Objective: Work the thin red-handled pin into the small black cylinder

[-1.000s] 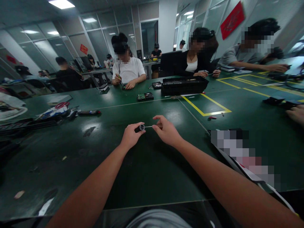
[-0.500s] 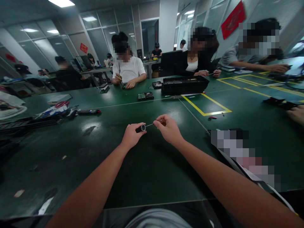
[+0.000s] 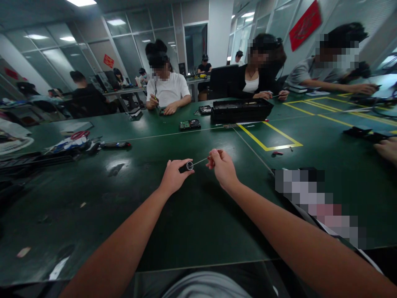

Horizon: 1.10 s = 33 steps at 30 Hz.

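Observation:
My left hand (image 3: 171,179) is closed around a short black cylinder with a round, silver-rimmed end (image 3: 189,166), like a small flashlight; its kind is not certain. That rimmed end faces toward me and to the right. Between thumb and fingers, my right hand (image 3: 224,169) pinches a thin metal rod (image 3: 201,161), perhaps a slim screwdriver; a bit of red shows at the fingers, and most of its grip is hidden. The rod's far end meets the cylinder's rimmed opening, though whether it goes inside is too small to tell. Both hands are above the green table (image 3: 192,231).
A black bin (image 3: 242,112) and a circuit-board device (image 3: 190,124) stand beyond my hands. At left lie a black pen-like tool (image 3: 116,145) and a pile of tools (image 3: 74,142). A small red piece (image 3: 278,153) lies right. Co-workers sit across the table.
My right hand has shifted slightly right and turned, so more of the rod shows and it slants more. The cylinder has moved a little to the right, its opening now at the rod's end.

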### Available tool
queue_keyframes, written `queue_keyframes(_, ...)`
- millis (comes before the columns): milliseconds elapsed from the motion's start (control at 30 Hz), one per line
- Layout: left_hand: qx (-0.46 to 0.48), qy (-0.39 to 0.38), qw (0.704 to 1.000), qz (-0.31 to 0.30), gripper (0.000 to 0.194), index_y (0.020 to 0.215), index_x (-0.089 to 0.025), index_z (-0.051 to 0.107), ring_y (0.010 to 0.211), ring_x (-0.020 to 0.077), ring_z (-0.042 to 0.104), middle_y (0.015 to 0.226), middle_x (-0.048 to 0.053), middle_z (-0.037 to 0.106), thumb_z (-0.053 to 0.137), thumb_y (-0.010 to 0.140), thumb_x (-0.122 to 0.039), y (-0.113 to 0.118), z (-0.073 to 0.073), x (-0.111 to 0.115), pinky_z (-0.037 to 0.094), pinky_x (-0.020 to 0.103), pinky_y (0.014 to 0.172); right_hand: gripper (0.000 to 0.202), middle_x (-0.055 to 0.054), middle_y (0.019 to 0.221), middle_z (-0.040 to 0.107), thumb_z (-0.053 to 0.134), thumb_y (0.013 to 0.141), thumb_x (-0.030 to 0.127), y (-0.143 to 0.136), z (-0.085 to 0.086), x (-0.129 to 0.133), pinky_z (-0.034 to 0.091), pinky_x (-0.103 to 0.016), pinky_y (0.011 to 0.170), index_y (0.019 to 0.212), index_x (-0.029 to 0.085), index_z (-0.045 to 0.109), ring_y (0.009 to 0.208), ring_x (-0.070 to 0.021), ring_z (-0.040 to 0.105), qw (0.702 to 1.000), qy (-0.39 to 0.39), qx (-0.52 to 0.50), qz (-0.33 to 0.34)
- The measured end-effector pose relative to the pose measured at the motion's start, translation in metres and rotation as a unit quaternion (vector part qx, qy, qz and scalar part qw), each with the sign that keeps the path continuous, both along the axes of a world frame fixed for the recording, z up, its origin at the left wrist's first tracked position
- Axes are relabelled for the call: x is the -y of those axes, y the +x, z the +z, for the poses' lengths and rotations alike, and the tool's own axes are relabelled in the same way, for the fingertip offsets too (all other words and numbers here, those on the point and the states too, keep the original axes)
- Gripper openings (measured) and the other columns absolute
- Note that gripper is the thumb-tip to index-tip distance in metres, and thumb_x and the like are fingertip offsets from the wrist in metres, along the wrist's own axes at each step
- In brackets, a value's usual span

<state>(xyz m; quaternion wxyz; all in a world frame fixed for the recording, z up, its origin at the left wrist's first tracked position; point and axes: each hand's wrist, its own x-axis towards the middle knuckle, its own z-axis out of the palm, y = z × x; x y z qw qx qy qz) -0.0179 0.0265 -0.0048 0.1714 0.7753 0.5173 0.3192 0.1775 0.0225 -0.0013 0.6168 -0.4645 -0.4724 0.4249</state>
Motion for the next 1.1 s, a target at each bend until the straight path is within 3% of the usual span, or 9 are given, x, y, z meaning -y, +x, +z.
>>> queue_keyframes(267, 0.002, -0.003, 1.0, 0.003, 0.039, 0.122, -0.03, 0.069, 0.117, 0.0269, 0.059, 0.121, 0.004, 0.071, 0.076, 0.084, -0.027, 0.002, 0.002, 0.002, 0.025, 0.059, 0.117, 0.029, 0.001, 0.069, 0.062, 0.055, 0.092, 0.05, 0.001, 0.003, 0.003, 0.049, -0.03, 0.06, 0.088, 0.021, 0.058, 0.06, -0.0146, 0.06, 0.999, 0.016, 0.027, 0.023)
queue_keyframes(400, -0.001, -0.001, 1.0, 0.021, 0.04, 0.122, -0.031, 0.069, 0.117, 0.027, 0.059, 0.125, 0.004, 0.07, 0.077, 0.083, -0.026, 0.001, 0.001, 0.001, 0.028, 0.057, 0.116, 0.035, 0.002, 0.06, 0.059, 0.058, 0.09, 0.054, 0.004, 0.008, 0.006, 0.045, -0.029, 0.056, 0.084, 0.02, 0.063, 0.054, -0.0147, 0.057, 0.99, 0.023, 0.136, 0.014)
queue_keyframes(600, 0.003, 0.0, 0.999, 0.035, 0.039, 0.121, -0.03, 0.07, 0.117, 0.0272, 0.06, 0.124, 0.003, 0.071, 0.077, 0.083, -0.025, -0.003, 0.0, -0.001, 0.033, 0.055, 0.114, 0.018, -0.002, 0.085, 0.069, 0.057, 0.09, 0.036, 0.006, 0.008, 0.009, 0.048, -0.031, 0.066, 0.098, 0.022, 0.063, 0.071, -0.0168, 0.062, 0.979, 0.061, 0.191, 0.032)
queue_keyframes(700, 0.003, 0.001, 0.999, 0.044, 0.04, 0.122, -0.03, 0.07, 0.116, 0.0281, 0.06, 0.123, 0.003, 0.071, 0.077, 0.083, -0.026, -0.003, 0.0, -0.001, 0.033, 0.056, 0.113, 0.023, -0.001, 0.078, 0.068, 0.058, 0.091, 0.044, 0.006, 0.011, 0.012, 0.045, -0.031, 0.063, 0.09, 0.022, 0.064, 0.068, -0.0172, 0.061, 0.971, 0.049, 0.233, 0.016)
queue_keyframes(800, 0.001, -0.004, 0.999, 0.032, 0.039, 0.122, -0.03, 0.07, 0.117, 0.0282, 0.06, 0.123, 0.004, 0.071, 0.077, 0.083, -0.026, -0.001, 0.001, 0.0, 0.029, 0.059, 0.115, 0.04, -0.001, 0.068, 0.063, 0.046, 0.097, 0.054, 0.007, 0.012, 0.012, 0.041, -0.031, 0.06, 0.083, 0.021, 0.066, 0.062, -0.0174, 0.059, 0.963, 0.045, 0.266, -0.01)
queue_keyframes(1000, 0.0, -0.017, 1.0, 0.021, 0.039, 0.122, -0.031, 0.069, 0.118, 0.0282, 0.059, 0.122, 0.003, 0.071, 0.076, 0.084, -0.028, -0.001, 0.0, 0.001, 0.024, 0.062, 0.116, 0.027, -0.001, 0.08, 0.067, 0.045, 0.096, 0.036, 0.009, 0.008, 0.011, 0.043, -0.031, 0.063, 0.11, 0.023, 0.064, 0.068, -0.0179, 0.06, 0.965, 0.048, 0.257, 0.012)
queue_keyframes(1100, 0.011, -0.014, 1.0, 0.021, 0.039, 0.122, -0.031, 0.069, 0.118, 0.0283, 0.059, 0.122, 0.004, 0.071, 0.076, 0.084, -0.028, -0.002, -0.001, 0.001, 0.024, 0.062, 0.117, 0.028, -0.001, 0.077, 0.066, 0.044, 0.097, 0.038, 0.009, 0.009, 0.012, 0.043, -0.031, 0.063, 0.104, 0.023, 0.067, 0.068, -0.0187, 0.06, 0.962, 0.047, 0.268, 0.016)
